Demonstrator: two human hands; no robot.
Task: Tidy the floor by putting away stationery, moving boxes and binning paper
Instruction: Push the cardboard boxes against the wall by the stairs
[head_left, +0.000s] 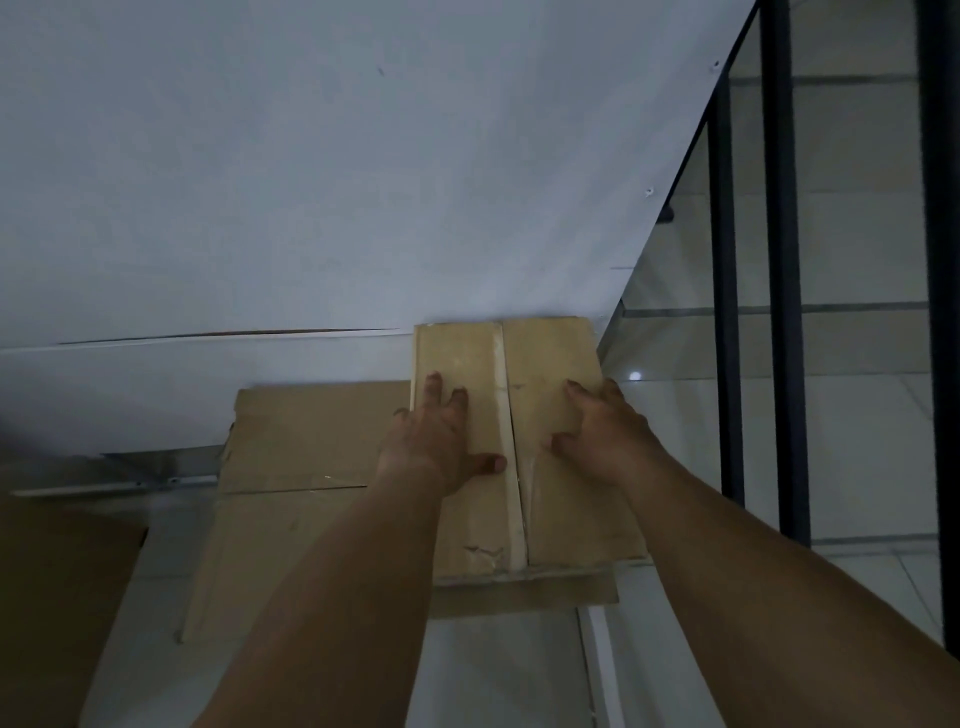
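A closed brown cardboard box (524, 525) stands against the white wall (311, 182), its two top flaps meeting at a centre seam. My left hand (439, 441) lies flat on the left flap, fingers spread and thumb reaching to the seam. On the right flap my right hand (602, 431) presses down with straight fingers near the box's right edge. A second, lower cardboard box (291, 467) sits directly to the left, touching the first.
Black metal railing bars (784, 312) with glass panels stand at the right, over a tiled floor below. More brown cardboard (57, 597) lies at the lower left. Pale floor tiles (498, 675) run beneath the boxes.
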